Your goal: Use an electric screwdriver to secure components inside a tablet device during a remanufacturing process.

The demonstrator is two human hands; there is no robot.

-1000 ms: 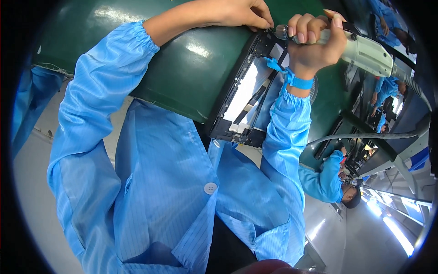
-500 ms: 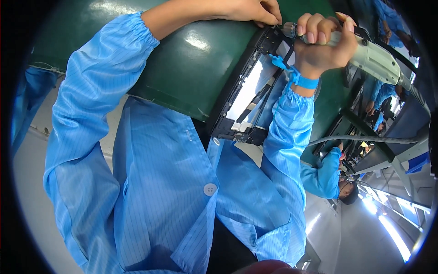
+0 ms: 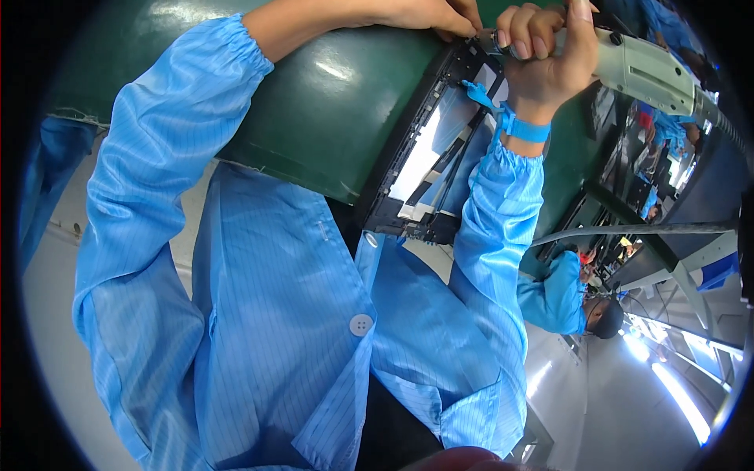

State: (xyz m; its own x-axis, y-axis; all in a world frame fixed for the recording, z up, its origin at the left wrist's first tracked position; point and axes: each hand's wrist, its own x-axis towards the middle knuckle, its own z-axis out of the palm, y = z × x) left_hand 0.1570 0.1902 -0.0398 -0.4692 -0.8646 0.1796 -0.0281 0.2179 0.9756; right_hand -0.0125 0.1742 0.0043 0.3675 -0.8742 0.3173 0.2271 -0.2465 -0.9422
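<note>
An electric screwdriver (image 3: pixel 648 74) with a pale body is gripped in my right hand (image 3: pixel 546 67), its bit end pointing left. At that end, my left hand (image 3: pixel 448 17) has its thumb and fingers pinched together by the far corner of an open black device frame (image 3: pixel 436 228). Whatever is between those fingertips is too small or hidden to tell. The frame lies tilted over the table's near edge, with a shiny, mirror-like inner panel (image 3: pixel 416 169) and black strips across it. A blue wrist strap (image 3: pixel 526 135) circles my right wrist.
The green table (image 3: pixel 330 118) spreads beneath my arms. A grey cable (image 3: pixel 628 230) crosses at the right, near a metal stand. Another person in blue (image 3: pixel 561 294) sits farther along the right side, near more black device parts.
My right hand and the screwdriver have shifted slightly up and left, and the driver's rear body sits higher. The left hand has moved up a little, staying near the frame's corner.
</note>
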